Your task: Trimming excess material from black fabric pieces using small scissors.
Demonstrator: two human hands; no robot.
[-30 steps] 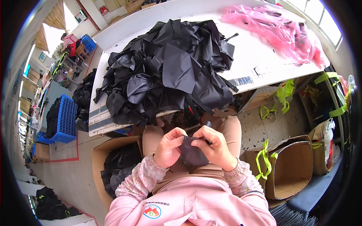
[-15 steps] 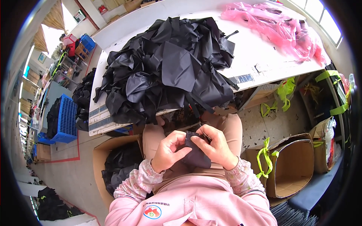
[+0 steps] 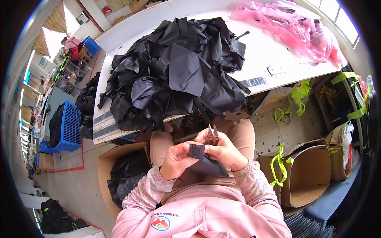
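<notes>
White worktable [image 3: 278,59], grey concrete floor [image 3: 79,186]

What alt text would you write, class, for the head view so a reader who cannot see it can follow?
A seated person's left hand and right hand hold a small piece of black cloth over the lap, the right hand also gripping small snips. Ahead, a white table carries a big heap of black cloth pieces and pink plastic bags; cardboard boxes stand on the floor.

We are in a garment workshop: a long white worktop [image 3: 274,59] carries a heap of black fabric pieces [image 3: 174,71] and pink plastic bags [image 3: 289,27], with cardboard boxes [image 3: 309,174] and blue plastic crates [image 3: 69,127] on the concrete floor [image 3: 75,186].
</notes>
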